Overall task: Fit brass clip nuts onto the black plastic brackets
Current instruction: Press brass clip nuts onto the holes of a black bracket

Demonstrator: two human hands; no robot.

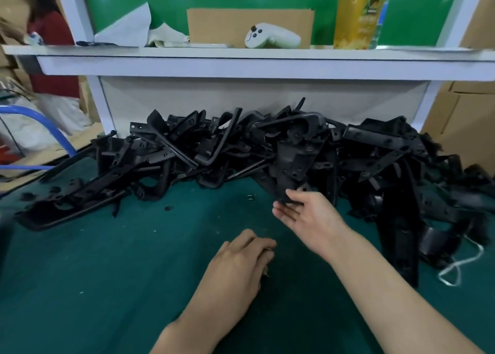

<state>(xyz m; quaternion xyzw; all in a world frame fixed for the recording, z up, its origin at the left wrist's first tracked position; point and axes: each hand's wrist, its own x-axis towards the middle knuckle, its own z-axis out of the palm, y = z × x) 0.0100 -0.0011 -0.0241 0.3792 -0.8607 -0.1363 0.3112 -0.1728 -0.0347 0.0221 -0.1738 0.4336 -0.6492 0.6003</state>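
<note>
Spanning the far side of the green mat (107, 273), a tangled pile of black plastic brackets (375, 150) is noted, banked against the white panel beneath the shelf (241, 64). The right hand (305, 214) is extended to the near edge of that pile, palm turned up, fingers straight and slightly spread. The lower tip of one bracket (290, 171) is seen between the thumb above and the fingers below. Contact is evident, but whether the tip is actually pinched cannot be told, the area being blurred.

The left hand (241, 262) is laid knuckles-up on the mat, nearer the person and just left of the right forearm. Its fingers are curled, and brass clip nuts (268, 250) are glimpsed at the fingertips, gripped under the hand; their number cannot be determined. One loose clip nut (250, 197) is recorded on the bare mat between the pile and the left hand, touching neither. A small dark disc (168, 208) is observed further left.

On the shelf are recorded a white game controller (270, 38), a cardboard sheet (249, 24) stood behind it, and a yellow bottle (359, 13) to the right. A white cord (460, 268) is found at the right edge of the mat beside the pile — a blue tube (45, 123) is seen curving in at the left
</note>
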